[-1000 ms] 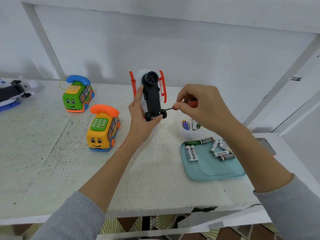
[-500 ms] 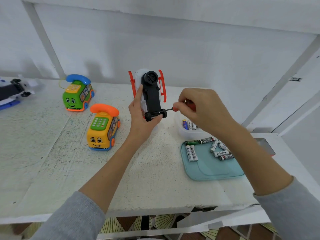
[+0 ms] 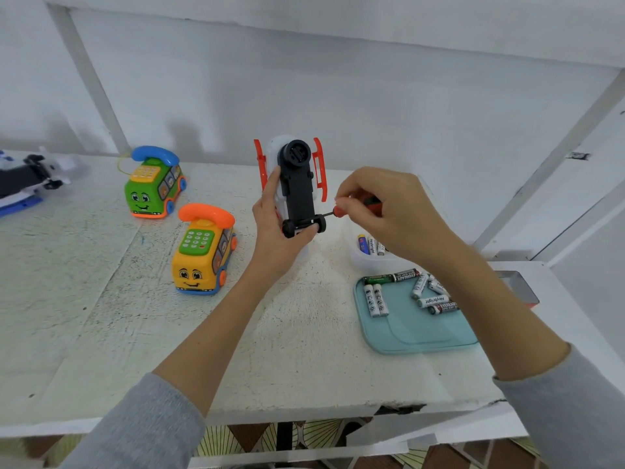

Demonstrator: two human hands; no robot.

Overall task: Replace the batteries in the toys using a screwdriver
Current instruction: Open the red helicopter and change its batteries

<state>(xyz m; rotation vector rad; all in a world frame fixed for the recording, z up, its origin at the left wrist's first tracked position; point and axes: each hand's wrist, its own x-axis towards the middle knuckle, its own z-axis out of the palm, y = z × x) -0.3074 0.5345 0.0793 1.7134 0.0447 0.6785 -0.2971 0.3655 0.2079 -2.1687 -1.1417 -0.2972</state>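
My left hand (image 3: 275,228) holds a white toy with a black underside (image 3: 297,187) and red side rails upright above the table, underside facing me. My right hand (image 3: 385,211) grips a small red-handled screwdriver (image 3: 338,211); its tip points left into the toy's lower end, by the black wheel axle. Loose AA batteries (image 3: 406,292) lie on a teal tray (image 3: 416,333) to the right. More batteries stand in a clear cup (image 3: 368,262) behind it, partly hidden by my right wrist.
A yellow phone-bus toy (image 3: 203,255) with an orange handset and a green one (image 3: 154,184) with a blue handset stand at the left. A black-and-white toy (image 3: 27,181) lies at the far left edge. A grey box (image 3: 517,286) sits beyond my right forearm.
My right hand's fingers have shifted slightly around the screwdriver handle while its tip stays at the toy. The toy and left hand stay nearly still.
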